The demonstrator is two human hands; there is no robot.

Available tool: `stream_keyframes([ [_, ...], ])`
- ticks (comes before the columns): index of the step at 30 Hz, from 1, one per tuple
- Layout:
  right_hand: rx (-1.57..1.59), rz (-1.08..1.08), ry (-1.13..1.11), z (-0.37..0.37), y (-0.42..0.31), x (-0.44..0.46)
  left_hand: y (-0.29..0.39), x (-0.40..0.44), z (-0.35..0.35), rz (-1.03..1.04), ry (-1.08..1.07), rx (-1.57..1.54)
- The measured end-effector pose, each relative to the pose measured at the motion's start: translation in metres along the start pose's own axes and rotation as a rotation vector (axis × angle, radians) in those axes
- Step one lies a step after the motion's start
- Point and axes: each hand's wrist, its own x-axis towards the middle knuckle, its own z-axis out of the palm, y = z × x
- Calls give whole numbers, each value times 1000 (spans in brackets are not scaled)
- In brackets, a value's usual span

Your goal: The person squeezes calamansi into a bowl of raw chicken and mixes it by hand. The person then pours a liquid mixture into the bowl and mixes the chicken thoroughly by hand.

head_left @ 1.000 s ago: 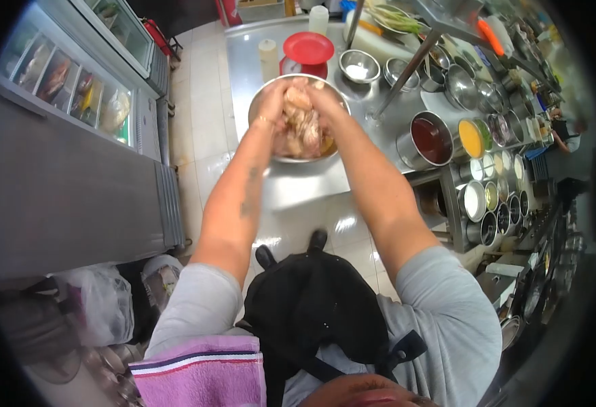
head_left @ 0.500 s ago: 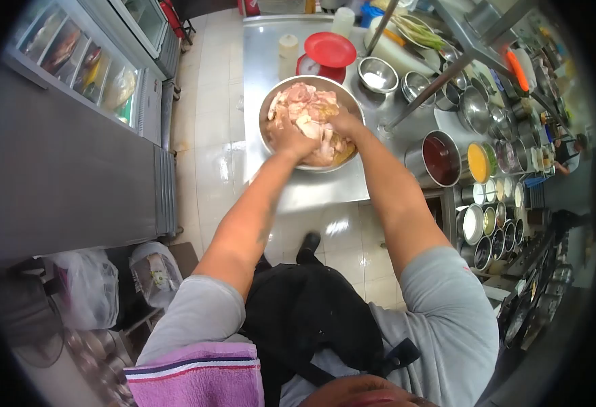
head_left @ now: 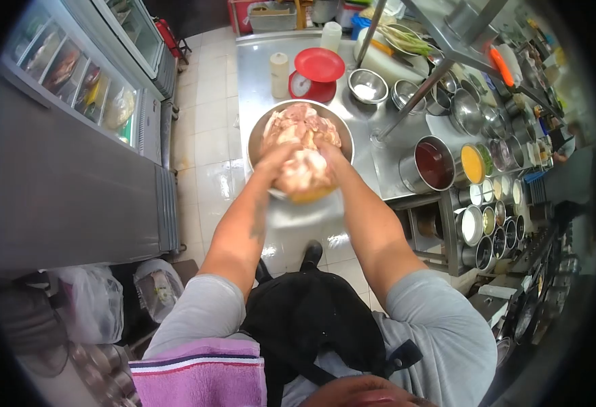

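A wide steel bowl [head_left: 252, 141] full of raw chicken pieces [head_left: 301, 127] stands near the front edge of the steel table. My left hand [head_left: 279, 160] is at the bowl's near left part, pressed around a clump of chicken. On the other side of that clump is my right hand [head_left: 330, 156], its fingers partly buried in the meat. Between both hands the gripped chicken [head_left: 305, 169] bulges up, smeared by motion. Yellowish marinade [head_left: 313, 195] shows at the bowl's near side.
A red kitchen scale [head_left: 320, 64] and a squeeze bottle [head_left: 279, 74] stand behind the bowl. To the right are small steel bowls [head_left: 368, 87], a shelf post [head_left: 413, 102], a pot of red sauce [head_left: 434, 165] and a container of orange-yellow sauce [head_left: 473, 163]. A fridge [head_left: 87, 163] stands left.
Both hands have drawn toward me and closer together, bringing a clump of chicken to the bowl's near side. The table and bowl sit slightly differently in view as the head moved.
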Motion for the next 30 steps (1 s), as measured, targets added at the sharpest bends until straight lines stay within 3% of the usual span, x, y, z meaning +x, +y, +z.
stream_keyframes([
  [1, -62, -53, -6, 4, -2, -6, -4, 1, 3, -41, -35, -179],
  [6, -302, -277, -119, 32, -25, -32, 65, -56, 27, 14, -210, -318],
  [9, -409, -453, -119, 53, -44, -34, 101, -60, 31, 207, -74, -173],
  [10, -313, -286, -304, 57, -54, -25, 110, -68, 32, 270, -69, -134],
  [12, -466, -439, -205, 101, -57, -85, 130, -74, 26, 508, -83, 122],
  [16, -760, -496, -38, 131, -55, -142, 154, -97, 22, 458, -124, 283],
  [18, -1052, -393, -74, 124, -59, -145, 130, -82, 17, 540, 27, 262],
  [19, -1054, -393, -77, 119, -62, -144, 116, -75, 14, 542, 29, 261],
  [21, -1362, -554, 151, 98, -69, -128, 84, -70, 9, 541, 203, 511],
  [22, -1363, -559, 147, 84, -72, -114, 73, -76, 10, 546, 207, 512],
  [24, -1706, -709, 358, 56, -76, -83, 51, -94, 16, 564, 414, 991],
  [26, -1712, -739, 417, 44, -71, -79, 45, -98, 17, 562, 343, 1046],
  [28, -1371, -1024, 402, 24, -63, -82, 40, -104, 13, 531, 265, 1102],
  [30, -1151, -1232, 489, 3, -53, -103, 57, -126, 9, 767, 318, 755],
])
